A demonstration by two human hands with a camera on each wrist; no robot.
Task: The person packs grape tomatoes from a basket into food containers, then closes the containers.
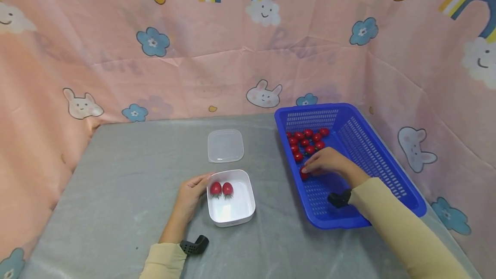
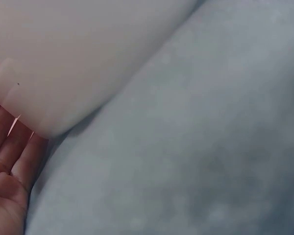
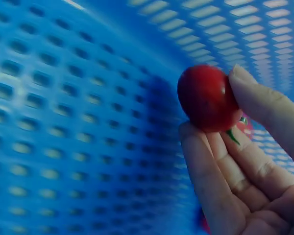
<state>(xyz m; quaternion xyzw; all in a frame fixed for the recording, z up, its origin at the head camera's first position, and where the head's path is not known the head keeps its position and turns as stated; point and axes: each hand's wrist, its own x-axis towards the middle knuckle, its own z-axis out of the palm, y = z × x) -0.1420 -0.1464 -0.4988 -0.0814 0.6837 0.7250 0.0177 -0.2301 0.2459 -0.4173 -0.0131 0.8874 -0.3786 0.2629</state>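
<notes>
My right hand [image 1: 329, 162] is inside the blue basket [image 1: 315, 223], near its left wall. It pinches a red cherry tomato [image 3: 209, 99] between thumb and fingertips; a thin green stem hangs from the tomato. Several more cherry tomatoes [image 1: 305, 142] lie in the basket's far left part. My left hand [image 1: 192, 190] touches the far left corner of a square white container [image 1: 232, 218], its fingers [image 2: 29, 159] fairly straight against the wall. Two cherry tomatoes [image 1: 221, 189] sit side by side in that container, green stems toward me.
A translucent square lid [image 1: 226, 146] lies on the grey table cover [image 1: 135, 184], behind the container. Pink printed cloth [image 1: 217, 68] hangs along the back and both sides. The basket stands at the right, close to the cloth.
</notes>
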